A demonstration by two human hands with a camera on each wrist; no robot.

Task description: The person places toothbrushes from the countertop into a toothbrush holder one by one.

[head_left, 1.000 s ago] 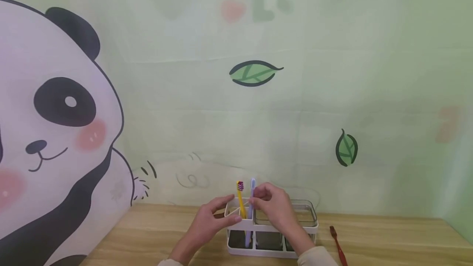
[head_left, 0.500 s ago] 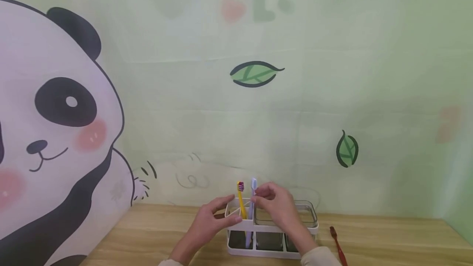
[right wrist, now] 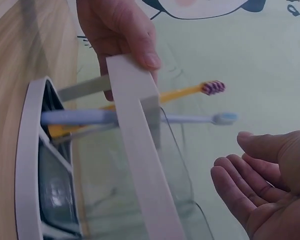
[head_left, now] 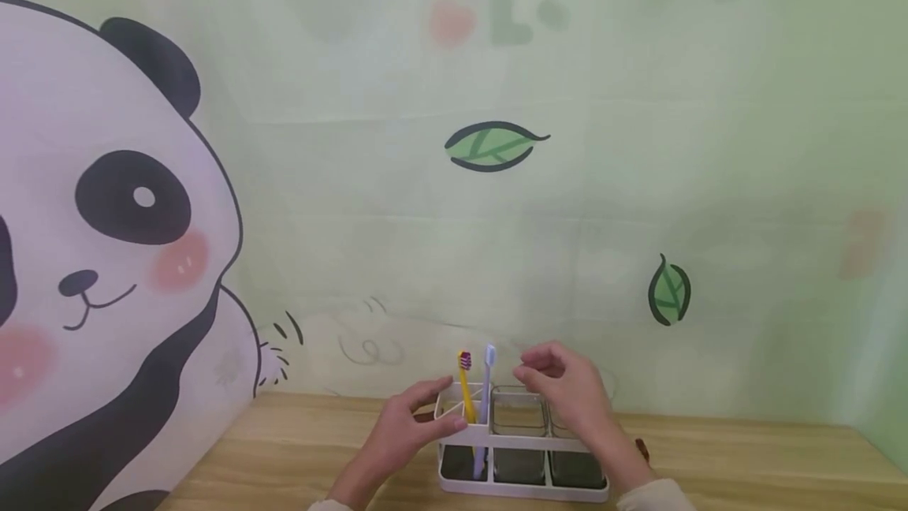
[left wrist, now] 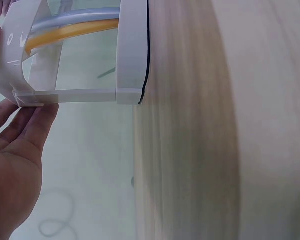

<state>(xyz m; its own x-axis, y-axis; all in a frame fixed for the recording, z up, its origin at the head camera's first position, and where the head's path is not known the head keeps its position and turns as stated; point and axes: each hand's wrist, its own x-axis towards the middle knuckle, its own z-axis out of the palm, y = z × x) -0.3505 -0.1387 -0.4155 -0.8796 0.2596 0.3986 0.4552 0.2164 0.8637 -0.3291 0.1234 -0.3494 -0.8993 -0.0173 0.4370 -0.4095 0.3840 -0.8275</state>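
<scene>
A white toothbrush holder stands on the wooden table. Its left compartments hold a yellow toothbrush with purple and white bristles and a lavender toothbrush, both heads up and leaning slightly. My left hand grips the holder's left end, thumb at the front rim; in the left wrist view its fingertips touch the holder's side. My right hand is in the air above the holder's right part, apart from the lavender toothbrush. In the right wrist view its fingers are loosely bent with nothing between them.
Clear cups sit in the holder's middle and right places. A reddish-brown toothbrush lies on the table to the right, mostly hidden by my right arm. Behind the table hangs a green cloth with a panda print.
My right hand has let go of the lavender toothbrush and moved right, away from it. The toothbrush stays in the holder. My left hand keeps its place.
</scene>
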